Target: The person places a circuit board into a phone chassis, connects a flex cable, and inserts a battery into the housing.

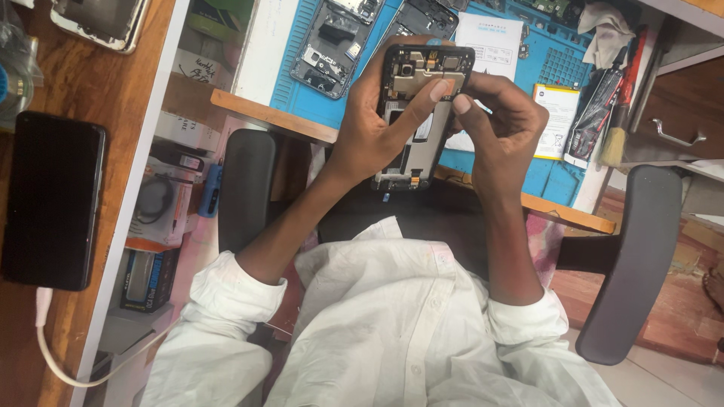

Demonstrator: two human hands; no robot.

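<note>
Inspection begins at the fingertips. The left hand (377, 136) wraps the opened phone (422, 113) from its left edge, fingers curled behind the frame, with the thumb laid flat across the upper internals; this grip appears to steady the body so the exposed side faces the wearer. The right hand (501, 124) sits at the phone's right edge, fingers bunched and pressed together, thumb tip meeting the left thumb near the top shield plate. Whether anything small is pinched between them cannot be told. The phone is held upright in the air, back cover off, camera module at top, loose flex connectors hanging at its lower end.

All further positions are given from the phone. Directly behind it lies the blue work mat (562, 71) on the bench. Up and left of the phone, two stripped phone frames (332, 41) rest on that mat. Right of the phone lies a white battery (556, 120), then a brush (620, 113) with a red handle. Well to the left, on a wooden surface, a black phone (51, 200) lies face up, a white cable (60, 354) at its lower end. Below the phone are white shirt sleeves (392, 324) and chair armrests (633, 256).
</note>
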